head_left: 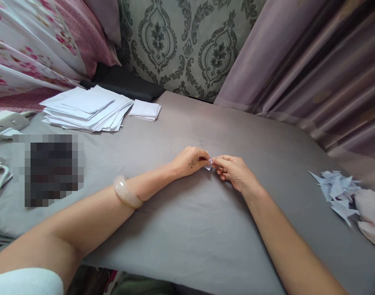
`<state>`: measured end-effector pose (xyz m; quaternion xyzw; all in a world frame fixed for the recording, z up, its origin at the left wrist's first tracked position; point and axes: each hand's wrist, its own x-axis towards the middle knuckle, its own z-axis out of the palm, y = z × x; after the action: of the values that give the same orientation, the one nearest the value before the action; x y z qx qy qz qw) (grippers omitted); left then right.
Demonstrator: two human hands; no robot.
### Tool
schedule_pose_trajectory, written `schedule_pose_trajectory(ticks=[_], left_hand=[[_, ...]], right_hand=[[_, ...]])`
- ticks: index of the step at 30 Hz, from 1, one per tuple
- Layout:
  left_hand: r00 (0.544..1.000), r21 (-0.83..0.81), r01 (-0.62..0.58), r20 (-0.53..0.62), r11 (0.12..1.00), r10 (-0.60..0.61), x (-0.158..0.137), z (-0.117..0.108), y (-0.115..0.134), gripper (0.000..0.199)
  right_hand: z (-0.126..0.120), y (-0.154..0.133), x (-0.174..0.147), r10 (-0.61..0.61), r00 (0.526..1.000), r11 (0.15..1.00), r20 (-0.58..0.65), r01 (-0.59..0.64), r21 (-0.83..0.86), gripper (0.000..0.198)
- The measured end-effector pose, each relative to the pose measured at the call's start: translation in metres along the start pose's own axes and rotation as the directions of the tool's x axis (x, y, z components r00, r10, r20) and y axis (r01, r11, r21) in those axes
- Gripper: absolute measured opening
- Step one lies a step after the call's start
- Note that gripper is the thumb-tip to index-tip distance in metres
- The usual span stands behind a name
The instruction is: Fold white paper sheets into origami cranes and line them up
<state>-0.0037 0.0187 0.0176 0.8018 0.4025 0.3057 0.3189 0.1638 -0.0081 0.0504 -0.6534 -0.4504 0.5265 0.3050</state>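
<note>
Near the middle of the grey cloth surface [181, 221], a small folded piece of white paper [209, 166] is pinched between both hands. My left hand [192, 161] closes thumb and fingers on its left side and hides much of it. From the right, my right hand [232, 169] grips the paper's other side, its fingertips pressed together and the remaining fingers curled. The two hands almost touch. Only a small pointed part of the paper shows, so its exact folded shape cannot be made out. A pale bangle [127, 193] circles my left forearm.
Behind on the left lie a stack of large white sheets [85, 108] and a smaller paper stack [144, 110]. Several folded paper pieces [337, 190] are heaped at right beside a pale cloth [371, 213]. A power strip [12, 123] sits at far left, near a blurred-out patch.
</note>
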Motion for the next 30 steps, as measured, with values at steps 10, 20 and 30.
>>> schedule_pose_trajectory(ticks=[10,20,30], left_hand=[[1.000,-0.010,-0.014,0.000,1.000,0.014,-0.002,-0.001,0.002,0.017],[1.000,-0.035,0.026,-0.003,0.999,-0.026,-0.002,0.001,0.003,0.019],[0.999,-0.105,0.035,-0.001,0.994,-0.035,-0.002,0.001,0.002,0.017]], right_hand=[[0.000,0.004,0.005,0.112,0.989,0.957,0.094,-0.133,0.260,0.012],[0.000,0.011,0.006,0.046,0.997,0.980,0.061,-0.056,0.189,0.013],[-0.002,0.012,0.007,0.038,0.998,0.984,0.055,-0.047,0.171,0.015]])
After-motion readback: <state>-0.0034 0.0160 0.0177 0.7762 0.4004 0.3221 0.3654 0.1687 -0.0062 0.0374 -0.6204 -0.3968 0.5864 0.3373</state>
